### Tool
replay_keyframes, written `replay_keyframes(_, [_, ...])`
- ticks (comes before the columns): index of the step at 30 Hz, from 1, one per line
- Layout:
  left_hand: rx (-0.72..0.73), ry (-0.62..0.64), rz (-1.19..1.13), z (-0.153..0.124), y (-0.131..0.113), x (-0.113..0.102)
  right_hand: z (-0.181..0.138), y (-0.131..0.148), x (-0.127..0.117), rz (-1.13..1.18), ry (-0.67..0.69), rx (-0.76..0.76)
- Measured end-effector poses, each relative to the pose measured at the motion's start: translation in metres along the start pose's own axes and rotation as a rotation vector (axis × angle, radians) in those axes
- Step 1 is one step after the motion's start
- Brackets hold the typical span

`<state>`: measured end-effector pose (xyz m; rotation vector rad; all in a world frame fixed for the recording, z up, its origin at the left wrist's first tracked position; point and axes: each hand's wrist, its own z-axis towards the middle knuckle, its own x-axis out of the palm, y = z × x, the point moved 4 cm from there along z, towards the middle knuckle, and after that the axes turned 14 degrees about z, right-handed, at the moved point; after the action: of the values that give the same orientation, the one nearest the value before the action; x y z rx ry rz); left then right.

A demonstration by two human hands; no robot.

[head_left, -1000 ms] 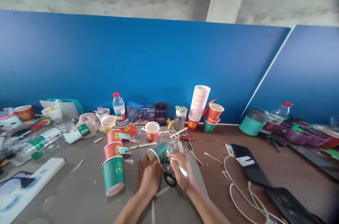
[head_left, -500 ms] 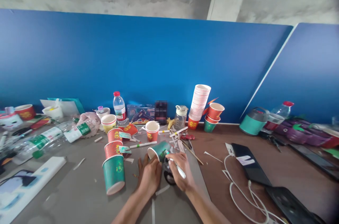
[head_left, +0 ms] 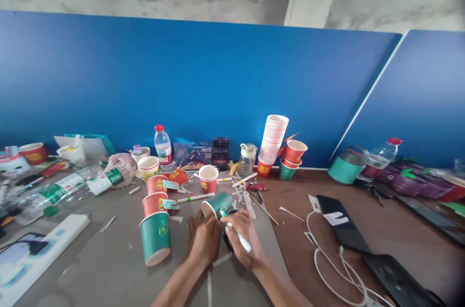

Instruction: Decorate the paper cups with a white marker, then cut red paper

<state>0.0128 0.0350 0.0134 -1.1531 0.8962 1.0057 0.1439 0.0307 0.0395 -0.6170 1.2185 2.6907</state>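
Green paper cup (head_left: pixel 219 204) (tipped sideways), white marker (head_left: pixel 239 237)

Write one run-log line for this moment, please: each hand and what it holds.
left hand: steadies green cup lying on its side | right hand: holds white pen, tip at cup | table: cups, scraps
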Motion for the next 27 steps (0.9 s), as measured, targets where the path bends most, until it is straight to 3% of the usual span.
replay_keyframes(3, [-0.002, -0.012, 0.009, 0.0, 0.002, 0.002, 0.001, -0.002, -0.004, -0.011, -0.093, 0.05])
replay_keyframes(7, [-0.006, 0.011, -0.013, 0.001, 0.002, 0.003, 0.002, 0.002, 0.002, 0.024, 0.036, -0.025])
replay_keyframes(11, [0.01, 0.006, -0.015, 0.0, 0.0, 0.001, 0.004, 0.0, -0.004, -0.011, -0.083, 0.041])
replay_keyframes(15, [0.006, 0.002, 0.018, 0.0, 0.001, 0.003, 0.003, 0.004, 0.0, 0.025, 0.037, -0.028])
replay_keyframes(19, [0.003, 0.004, 0.036, 0.001, 0.002, 0.006, 0.002, 0.006, -0.003, 0.012, -0.026, -0.017])
replay_keyframes(23, [0.01, 0.015, 0.024, 0.001, 0.001, 0.004, 0.003, 0.006, 0.002, 0.002, 0.079, -0.064])
replay_keyframes(27, [-0.002, -0.001, 0.003, -0.001, -0.001, -0.001, 0.003, -0.009, -0.009, -0.072, -0.142, 0.053])
